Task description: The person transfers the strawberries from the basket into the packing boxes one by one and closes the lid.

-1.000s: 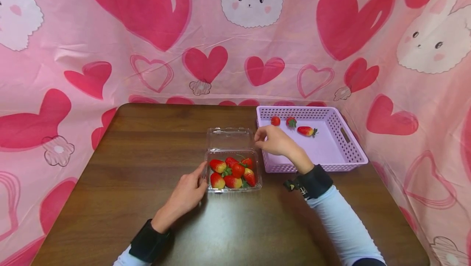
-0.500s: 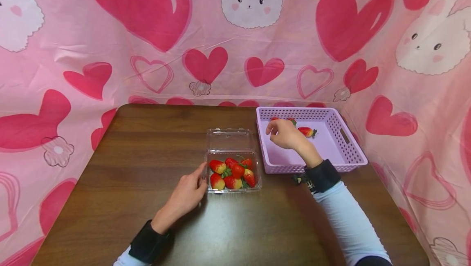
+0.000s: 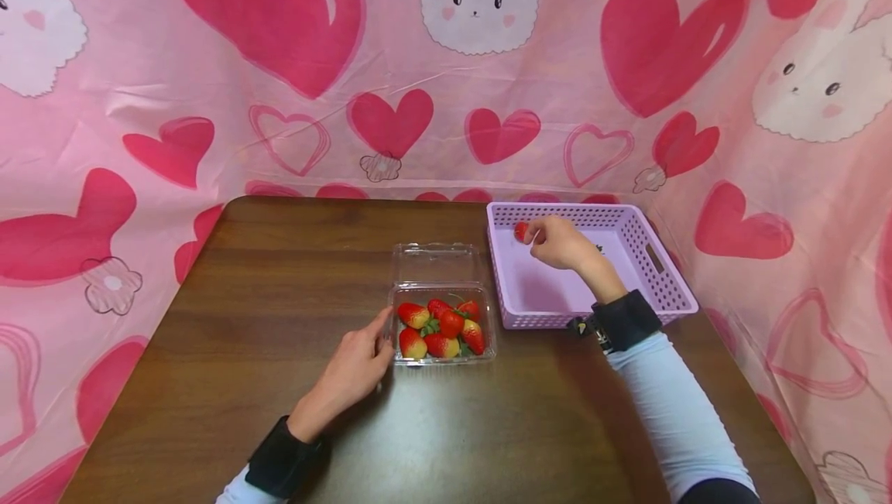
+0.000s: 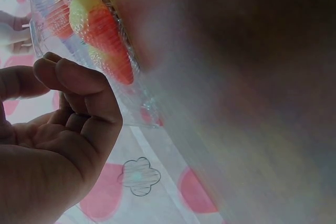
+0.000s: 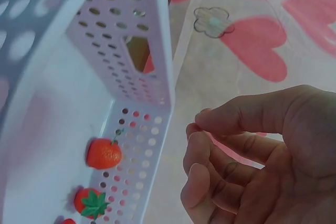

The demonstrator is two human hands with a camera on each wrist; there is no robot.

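A hinged clear plastic box (image 3: 444,361) lies on the table with its lid (image 3: 437,262) folded back, several red and yellow strawberries (image 3: 441,344) inside. My left hand (image 3: 354,361) touches the box's left side, its index finger lying along the wall; in the left wrist view the other fingers are bent. My right hand (image 3: 560,242) hovers over the lilac basket (image 3: 512,319), holding nothing, its fingers loosely bent. Beside its fingertips one strawberry (image 3: 520,231) shows. The right wrist view shows an orange-red strawberry (image 5: 104,154) and a leafy-topped strawberry (image 5: 90,203) by the basket's wall.
The brown wooden table (image 3: 313,256) carries the box in the middle and the basket at the back right. Perforated basket walls rise around my right hand. A pink cloth (image 3: 300,47) with hearts and rabbits hangs behind the table and at both sides.
My right hand has moved right and back, from the basket's left rim to over the strawberries inside, now covering most of them. My left hand and the box have stayed put.
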